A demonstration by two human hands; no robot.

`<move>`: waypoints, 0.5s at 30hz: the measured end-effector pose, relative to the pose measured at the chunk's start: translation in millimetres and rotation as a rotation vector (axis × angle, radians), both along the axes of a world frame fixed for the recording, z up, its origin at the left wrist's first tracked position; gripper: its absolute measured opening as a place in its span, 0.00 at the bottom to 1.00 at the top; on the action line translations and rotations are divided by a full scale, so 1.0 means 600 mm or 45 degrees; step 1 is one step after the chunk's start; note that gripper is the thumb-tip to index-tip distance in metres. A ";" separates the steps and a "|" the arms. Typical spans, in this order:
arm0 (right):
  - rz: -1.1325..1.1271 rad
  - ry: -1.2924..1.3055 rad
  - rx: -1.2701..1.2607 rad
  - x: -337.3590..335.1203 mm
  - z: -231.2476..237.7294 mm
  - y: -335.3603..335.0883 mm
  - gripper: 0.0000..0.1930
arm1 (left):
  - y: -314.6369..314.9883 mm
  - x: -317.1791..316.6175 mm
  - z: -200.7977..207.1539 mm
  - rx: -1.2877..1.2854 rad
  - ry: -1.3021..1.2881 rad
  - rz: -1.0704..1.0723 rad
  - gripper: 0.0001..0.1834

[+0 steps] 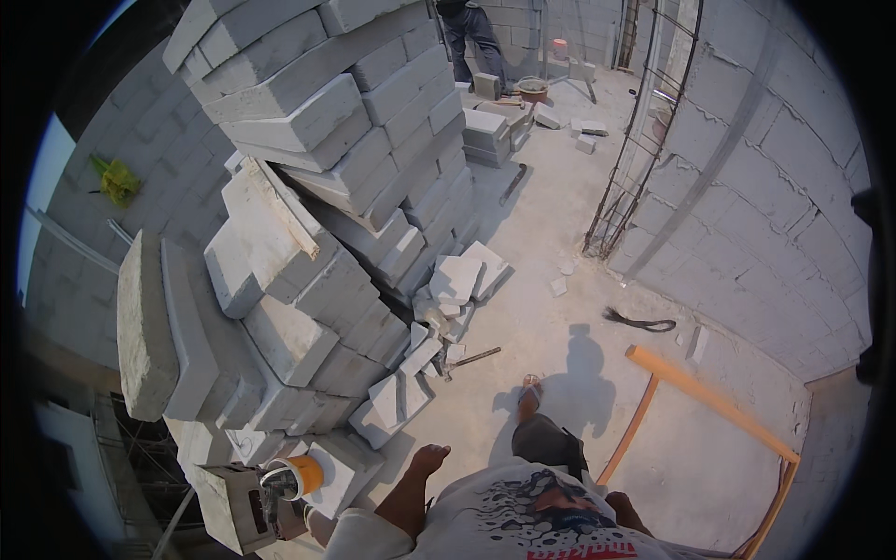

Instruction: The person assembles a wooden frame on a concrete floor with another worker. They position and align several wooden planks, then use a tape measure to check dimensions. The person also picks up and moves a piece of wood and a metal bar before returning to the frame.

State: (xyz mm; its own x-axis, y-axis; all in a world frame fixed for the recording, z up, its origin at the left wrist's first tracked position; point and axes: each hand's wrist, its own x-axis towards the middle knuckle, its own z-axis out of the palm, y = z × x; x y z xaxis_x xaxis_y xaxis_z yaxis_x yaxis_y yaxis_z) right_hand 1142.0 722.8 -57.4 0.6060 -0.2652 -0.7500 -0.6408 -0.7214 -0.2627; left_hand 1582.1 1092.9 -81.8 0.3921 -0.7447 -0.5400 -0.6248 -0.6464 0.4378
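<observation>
And here we are, looking down on a pale floor in hard sunlight. The left hand hangs low out in front of the shirt, fingers apparently curled in loosely; nothing shows in its grip, but the palm is hidden, so I can't tell how tightly it's closed. The right hand? Out of view, so no telling its state; only a bit of the right arm peeks past the shirt.

Nearest the left hand, up and to its left, lie broken block pieces at the foot of a tall, uneven block stack. A hammer rests just beside the rubble, and an orange bucket sits further left (dark-smeared on one side).

Over to the right, a loop of dark wire lies near an orange frame. Far ahead, a co-worker's legs stand near a round tub.
</observation>
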 end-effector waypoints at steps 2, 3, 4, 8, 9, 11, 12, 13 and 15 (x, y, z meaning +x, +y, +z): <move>-0.639 0.121 0.177 0.068 0.033 -0.084 0.23 | -0.044 0.027 0.031 0.130 0.212 0.335 0.22; -1.282 0.099 0.276 0.109 0.055 -0.130 0.22 | -0.086 0.062 0.036 0.199 0.297 0.392 0.21; -1.145 0.156 0.175 0.183 0.071 -0.210 0.23 | -0.131 0.096 0.043 0.127 0.218 0.494 0.20; -1.196 -0.582 -0.008 0.323 0.202 -0.425 0.22 | -0.274 0.227 0.076 -0.410 0.754 1.270 0.18; -1.422 -0.853 0.140 0.339 0.233 -0.448 0.18 | -0.317 0.257 0.085 -0.349 0.633 1.270 0.20; -1.550 -0.936 0.136 0.345 0.272 -0.490 0.21 | -0.383 0.301 0.108 -0.403 0.644 1.175 0.20; -1.623 -0.782 0.028 0.335 0.276 -0.497 0.21 | -0.419 0.318 0.115 -0.430 0.623 1.109 0.21; -1.600 -0.780 -0.032 0.318 0.270 -0.497 0.21 | -0.453 0.330 0.121 -0.483 0.624 1.061 0.21; -1.710 -0.622 -0.087 0.269 0.228 -0.473 0.20 | -0.511 0.351 0.130 -0.425 0.664 1.034 0.20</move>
State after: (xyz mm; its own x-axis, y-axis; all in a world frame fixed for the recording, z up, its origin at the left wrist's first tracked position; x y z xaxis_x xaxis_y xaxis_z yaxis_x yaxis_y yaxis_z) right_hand 1303.2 439.0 79.5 0.0606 -0.8606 -0.5056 -0.6925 0.3286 -0.6423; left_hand 1792.7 786.4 -3.5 0.6210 -0.5026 -0.6015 0.2678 -0.5851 0.7655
